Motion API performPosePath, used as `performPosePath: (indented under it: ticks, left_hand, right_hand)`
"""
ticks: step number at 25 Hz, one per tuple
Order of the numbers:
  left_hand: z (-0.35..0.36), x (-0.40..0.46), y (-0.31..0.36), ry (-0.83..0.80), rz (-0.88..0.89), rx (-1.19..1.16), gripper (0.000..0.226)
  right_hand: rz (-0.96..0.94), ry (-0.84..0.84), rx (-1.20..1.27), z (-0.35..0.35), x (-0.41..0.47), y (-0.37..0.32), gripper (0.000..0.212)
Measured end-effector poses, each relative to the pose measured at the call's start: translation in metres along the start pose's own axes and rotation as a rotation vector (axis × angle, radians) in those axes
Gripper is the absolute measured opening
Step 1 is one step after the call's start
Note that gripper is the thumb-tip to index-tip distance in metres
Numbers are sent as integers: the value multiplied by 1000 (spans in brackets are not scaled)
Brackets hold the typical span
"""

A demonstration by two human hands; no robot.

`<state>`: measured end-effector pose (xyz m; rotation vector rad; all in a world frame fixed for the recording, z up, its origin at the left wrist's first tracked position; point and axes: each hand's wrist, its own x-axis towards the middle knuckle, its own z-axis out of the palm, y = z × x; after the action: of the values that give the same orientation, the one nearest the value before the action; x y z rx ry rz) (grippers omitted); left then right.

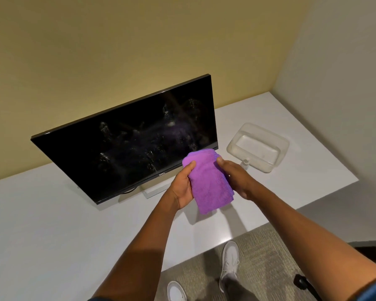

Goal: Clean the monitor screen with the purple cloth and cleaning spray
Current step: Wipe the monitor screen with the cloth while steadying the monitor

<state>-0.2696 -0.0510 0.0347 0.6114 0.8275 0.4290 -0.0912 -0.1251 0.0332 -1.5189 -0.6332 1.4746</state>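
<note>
One monitor [126, 146], screen speckled with spray droplets, at frame centre. One purple cloth [208, 183], folded, gripped by left hand [182, 187] and right hand [237, 179]. One clear container [258, 146] on surface [52, 224], right.

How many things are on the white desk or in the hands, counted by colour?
Black: 1, the monitor
Purple: 1, the cloth, held by the left hand and right hand
Clear: 2, the plastic tub and a small bottle mostly hidden behind the right hand
Total: 4
</note>
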Motion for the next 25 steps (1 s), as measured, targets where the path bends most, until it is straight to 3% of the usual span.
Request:
performPosePath:
  ticks: [4,7,13,16,20,25]
  left_hand:
    - [-23,-24,12,-40,-39,81,48]
    - [-42,-40,24,-5,-30,180,45]
    - [-74,-72,67,110,168,464,49]
    - [-89,-96,95,123,263,568,38]
    - [-110,-126,129,264,481,833,32]
    - [-133,-158,171,525,1020,1028,28]
  right_hand:
    - [77,-87,117,44,-12,9,75]
    - [-8,-28,158,80,-20,15,69]
    - [-130,46,230,143,-26,-1,53]
    - [-183,45,247,169,-29,-17,51]
    - [-267,73,225,191,-31,-43,30]
    - [-379,150,163,218,-28,-66,22]
